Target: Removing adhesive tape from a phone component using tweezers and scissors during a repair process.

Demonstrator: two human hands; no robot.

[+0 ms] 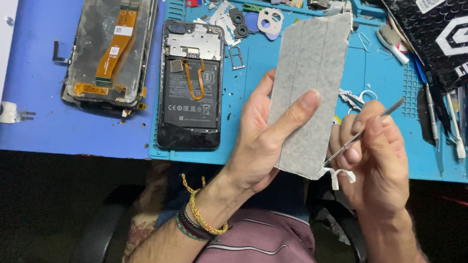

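Grey and speckled, a long rectangular sheet of fibrous adhesive material (310, 89) stands nearly upright in front of the person, its long axis running from the lower edge close to the body up and slightly rightward over the mat. The left hand (261, 140) has it pinched, thumb across the face and the other fingers behind, closed firmly on the sheet's left edge and middle. The right hand (374, 161) sits just beside the sheet's lower right corner, fingers closed around a thin metal pair of tweezers (361, 134) whose tip points down and left, touching that corner. A curled white strip of backing film (338, 176) hangs right there, between the tweezer tip and the sheet's bottom edge. So the working corner lies to the left of the right hand and below the left hand's grip; the right hand is the nearer one.

Beyond the hands, on the light blue silicone repair mat (402, 137), lies an opened black smartphone with its battery and orange flex cable exposed (190, 82). Farther left, on the darker blue table, rests a detached phone screen assembly with an orange ribbon cable (112, 47). A black bubble-wrap pouch (444, 21) sits at the far right.
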